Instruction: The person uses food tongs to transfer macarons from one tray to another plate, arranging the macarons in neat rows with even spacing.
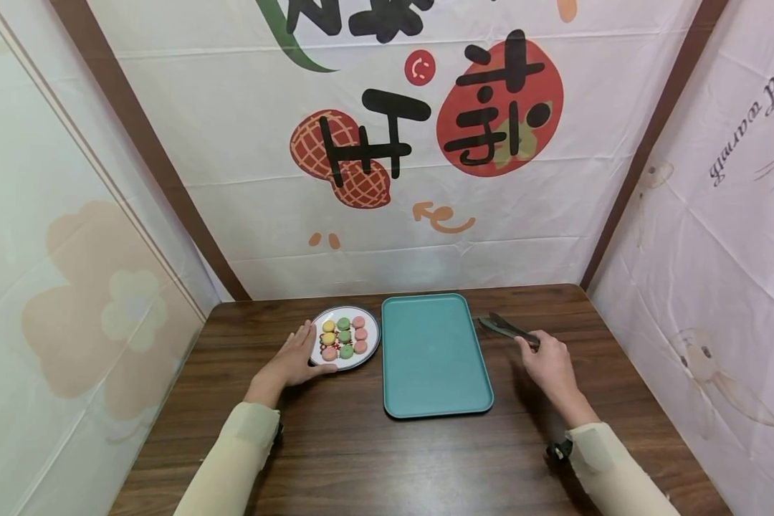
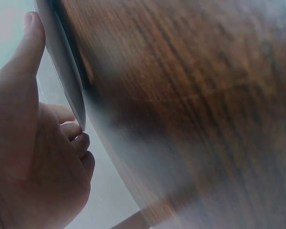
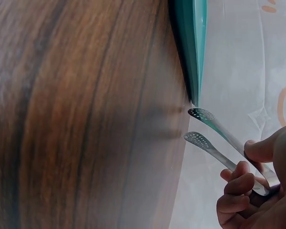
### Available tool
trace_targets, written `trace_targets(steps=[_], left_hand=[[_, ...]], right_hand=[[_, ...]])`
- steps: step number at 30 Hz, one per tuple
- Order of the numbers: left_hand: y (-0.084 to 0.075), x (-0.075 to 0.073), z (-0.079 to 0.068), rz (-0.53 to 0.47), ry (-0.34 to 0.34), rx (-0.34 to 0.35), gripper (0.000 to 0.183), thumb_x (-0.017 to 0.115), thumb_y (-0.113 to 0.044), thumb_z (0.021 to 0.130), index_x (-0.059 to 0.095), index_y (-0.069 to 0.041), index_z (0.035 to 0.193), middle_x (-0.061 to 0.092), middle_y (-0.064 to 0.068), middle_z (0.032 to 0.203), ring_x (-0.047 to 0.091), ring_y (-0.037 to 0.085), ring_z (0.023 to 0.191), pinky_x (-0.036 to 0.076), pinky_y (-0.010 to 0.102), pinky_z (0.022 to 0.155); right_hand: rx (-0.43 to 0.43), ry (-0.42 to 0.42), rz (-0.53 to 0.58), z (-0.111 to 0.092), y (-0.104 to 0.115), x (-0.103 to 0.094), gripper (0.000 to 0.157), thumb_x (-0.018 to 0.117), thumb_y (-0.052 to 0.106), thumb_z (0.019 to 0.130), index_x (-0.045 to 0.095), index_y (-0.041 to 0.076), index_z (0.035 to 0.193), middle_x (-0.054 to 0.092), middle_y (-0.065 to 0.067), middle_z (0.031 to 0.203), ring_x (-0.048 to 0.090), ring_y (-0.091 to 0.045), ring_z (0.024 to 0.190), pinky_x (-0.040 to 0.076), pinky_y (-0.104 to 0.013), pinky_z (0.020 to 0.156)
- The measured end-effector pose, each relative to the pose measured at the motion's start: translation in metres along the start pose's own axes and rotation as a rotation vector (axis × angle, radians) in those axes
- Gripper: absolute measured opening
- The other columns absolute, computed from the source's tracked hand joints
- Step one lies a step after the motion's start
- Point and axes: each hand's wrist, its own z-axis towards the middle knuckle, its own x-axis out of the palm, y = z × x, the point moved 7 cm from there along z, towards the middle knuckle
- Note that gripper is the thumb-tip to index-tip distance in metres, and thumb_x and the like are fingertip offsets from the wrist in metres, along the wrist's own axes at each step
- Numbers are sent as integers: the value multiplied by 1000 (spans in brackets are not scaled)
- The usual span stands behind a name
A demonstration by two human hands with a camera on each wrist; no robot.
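Observation:
My left hand (image 1: 294, 356) grips the left rim of a white round plate (image 1: 370, 347). Its thumb lies along the near side; in the left wrist view the other fingers (image 2: 78, 143) bend against the plate's edge. Rows of small macarons (image 1: 345, 336) in yellow, green and pink sit on the plate. Metal tongs (image 1: 511, 330) are in my right hand (image 1: 548, 362), held between thumb and curled fingers. The right wrist view shows the tongs' perforated tips (image 3: 199, 139) apart, with nothing between them, to the right of the teal tray (image 1: 433, 358).
That teal rectangular tray lies flat mid-table, just right of the plate. All of it rests on a dark wooden table (image 1: 361, 459). Printed white cloth (image 1: 264, 236) hangs behind the table and along both sides.

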Motion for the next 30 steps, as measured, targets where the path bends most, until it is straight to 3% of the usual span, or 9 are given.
trace_targets(steps=[9,17,22,30], left_hand=[[-3,-2,-2,-3,-9,5,120,66,-70,97,10,11,167,3,31,176,7,48,163,10,59,133],[-1,-1,-5,18,-28,13,120,63,-72,97,12,10,167,4,31,176,7,47,164,8,59,134],[1,-4,-10,37,-54,6,122,61,-77,96,13,8,168,6,30,176,8,46,164,7,60,133],[4,-9,-21,46,-105,-12,119,61,-77,96,15,5,169,9,28,177,9,45,164,6,61,133]], right_hand=[[40,36,-23,-3,0,0,41,69,29,106,71,-10,120,76,-29,101,73,-42,81,59,-60,72],[132,205,-63,-7,-8,12,45,66,34,106,65,-8,122,72,-26,97,68,-35,74,56,-52,63],[145,242,-82,-10,-10,18,44,66,36,106,63,-6,120,70,-23,94,66,-34,74,56,-51,63],[127,266,-127,-13,-9,25,48,68,36,104,64,-9,120,70,-33,109,69,-45,87,58,-60,72]])
